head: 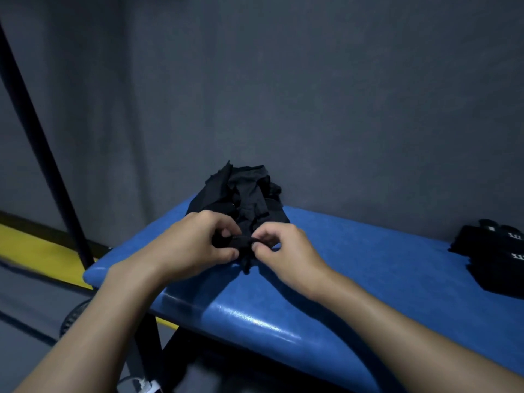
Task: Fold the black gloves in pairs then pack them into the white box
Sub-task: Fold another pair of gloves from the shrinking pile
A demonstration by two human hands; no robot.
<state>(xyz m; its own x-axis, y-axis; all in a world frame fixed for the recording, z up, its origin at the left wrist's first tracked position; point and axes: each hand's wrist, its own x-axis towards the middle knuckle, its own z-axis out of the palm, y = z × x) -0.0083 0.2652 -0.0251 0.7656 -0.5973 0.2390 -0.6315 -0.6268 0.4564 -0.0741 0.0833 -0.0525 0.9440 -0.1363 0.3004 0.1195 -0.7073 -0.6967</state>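
Both the left hand [195, 245] and right hand [279, 246] pinch one black glove [241, 246] just near of the glove pile [241, 194]; align cuffs squarely before folding. No white box shows.

Two bare forearms come into view from the lower corners, uncovered along all of their visible length, with no sleeve edge showing anywhere. The bare left hand [195, 245] and the bare right hand [286, 251] wear no glove, ring, watch or band at finger or wrist that can be made out in the dim light. Short, plain fingernails show on the left thumb and on one or two right fingertips [255, 246]; the rest of the person lies outside the picture.
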